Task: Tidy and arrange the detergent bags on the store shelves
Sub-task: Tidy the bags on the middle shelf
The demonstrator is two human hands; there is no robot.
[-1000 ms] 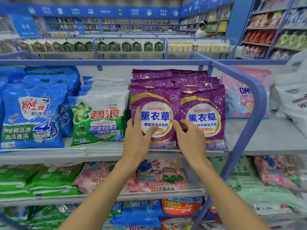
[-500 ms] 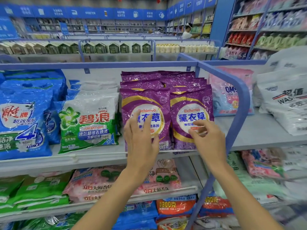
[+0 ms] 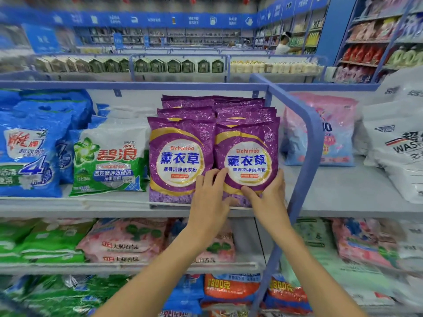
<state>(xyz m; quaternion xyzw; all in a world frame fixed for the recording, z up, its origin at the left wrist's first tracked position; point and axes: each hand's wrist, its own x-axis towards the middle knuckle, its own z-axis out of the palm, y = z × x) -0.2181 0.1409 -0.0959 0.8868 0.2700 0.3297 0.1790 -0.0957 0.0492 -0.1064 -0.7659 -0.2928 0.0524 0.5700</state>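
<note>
Holding the right purple Eichimoo bag (image 3: 248, 154) low down, the right hand (image 3: 267, 195) has its thumb on the front. Its fingers (image 3: 280, 179) curl round the bag's outer edge. The left hand (image 3: 209, 197) lies flat against the bag's other edge, its fingers mostly straight. There it also touches the left purple Eichimoo bag (image 3: 178, 156).

The held bag stands up between the two hands, at the front lip of the shelf (image 3: 114, 202).

It looks like a soft, shiny plastic sack full of powder. I think it is a bit heavy and floppy, and the powder inside will slide about. The slick skin may slip, so the best hold is low on both side edges, with a palm near the bottom. Pinching the thin top would likely let it sag or tip.

Behind the hands, more purple bags (image 3: 187, 102) sit in rows. Left of the left hand leans a green-and-white Ariel bag (image 3: 109, 161). Right of the right hand is a blue shelf post (image 3: 306, 156), and past it a pink bag (image 3: 338, 133).
</note>
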